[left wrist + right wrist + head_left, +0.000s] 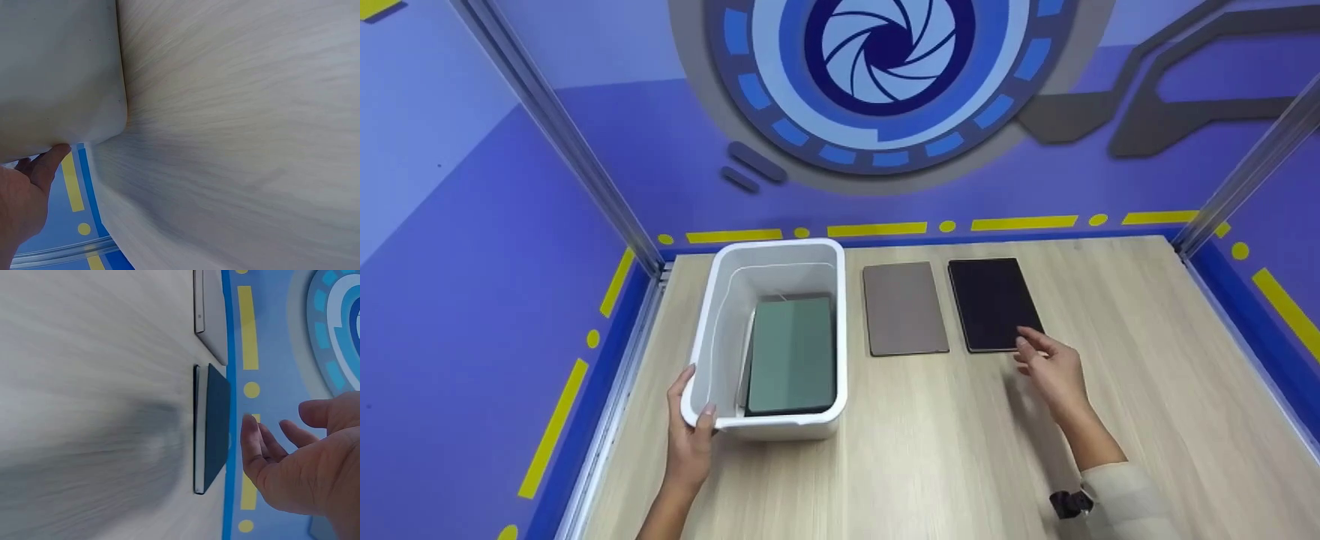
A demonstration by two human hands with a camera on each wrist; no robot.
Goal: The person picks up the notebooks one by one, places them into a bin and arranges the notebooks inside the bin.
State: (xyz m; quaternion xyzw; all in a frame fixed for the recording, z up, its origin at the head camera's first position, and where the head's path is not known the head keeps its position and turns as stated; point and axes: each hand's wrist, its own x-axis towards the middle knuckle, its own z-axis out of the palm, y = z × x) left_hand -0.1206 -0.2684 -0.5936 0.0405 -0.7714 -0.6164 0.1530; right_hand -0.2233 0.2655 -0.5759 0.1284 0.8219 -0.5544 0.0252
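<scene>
White bin (pixel 841 337), left on the bench (pixel 915 450), contains a green book (pixel 793 352); left hand (pixel 688 450) grips its near-left rim; right hand (pixel 1054 376), fingers loosely bent, empty, hovers near the black book (pixel 991 307)

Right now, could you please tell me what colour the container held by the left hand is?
The container is white, seen best in the head view.

The right grip (pixel 304 467), fingers loosely bent, hangs near the dark book (pixel 217 430), seemingly not touching it; a paler book (pixel 212 318) lies farther from the grip, on the desk (pixel 101 354).
</scene>
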